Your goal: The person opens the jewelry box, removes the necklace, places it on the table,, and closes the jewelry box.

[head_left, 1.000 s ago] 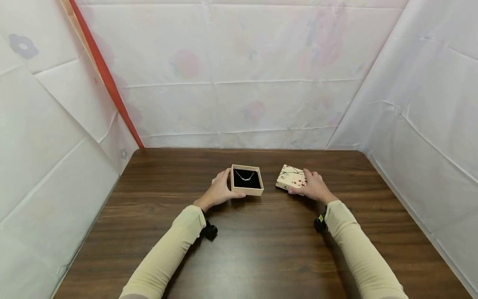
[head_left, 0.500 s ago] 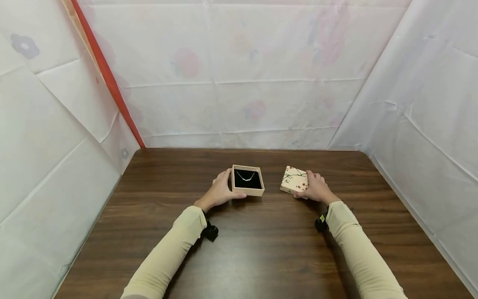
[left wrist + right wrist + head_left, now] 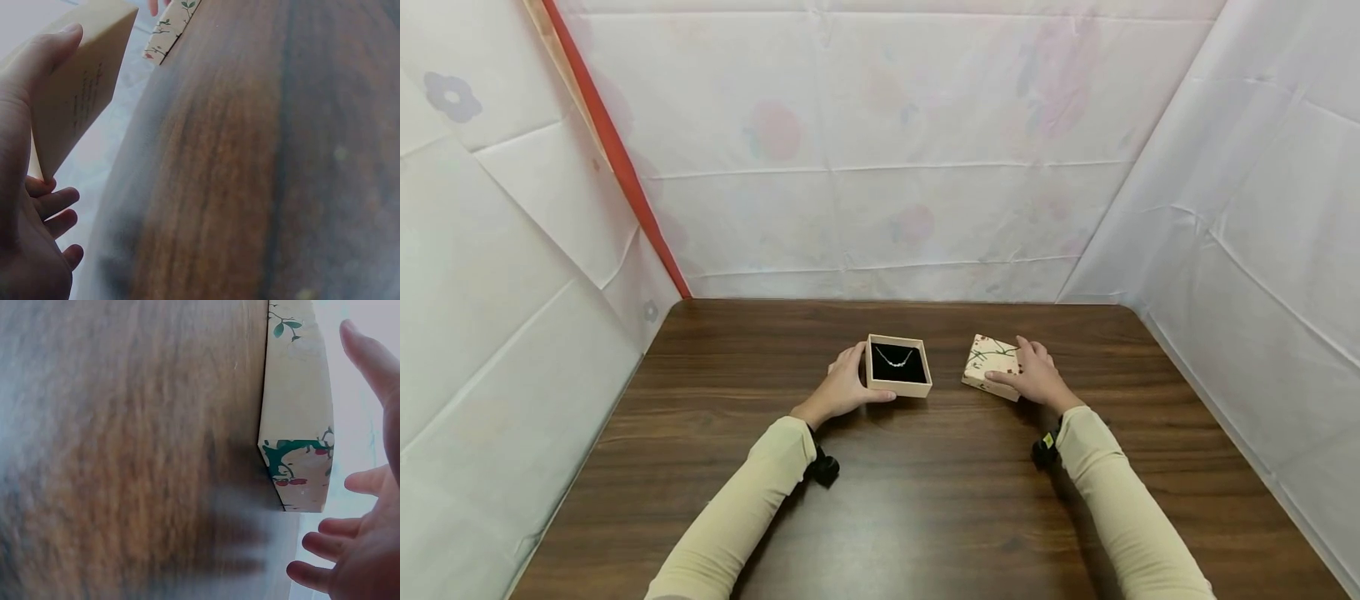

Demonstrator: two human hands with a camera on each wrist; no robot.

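My left hand (image 3: pixel 844 385) grips a cream jewelry box base (image 3: pixel 898 389), thumb along its near side. Inside, a silver necklace (image 3: pixel 895 362) lies on a black pad (image 3: pixel 886 372). Printed lines show on a face of the box base (image 3: pixel 78 100) in the left wrist view, where it appears raised off the table. To its right, the box lid (image 3: pixel 985 360), with red blossoms and green sprigs, rests on the table top side up. Over the lid's right edge is my right hand (image 3: pixel 1036 375), its fingers spread and apart from the lid (image 3: pixel 297 394) in the right wrist view.
Both things are toward the back of a dark wood-grain table (image 3: pixel 880 483). White patterned cloth (image 3: pixel 880 150) hangs behind it and along both sides. A red strip (image 3: pixel 617 158) runs down the back left corner.
The lid has moved slightly right, turned and come down flat on the table. My right hand's thumb has lifted and its fingers have let go of it. The left hand keeps its hold.
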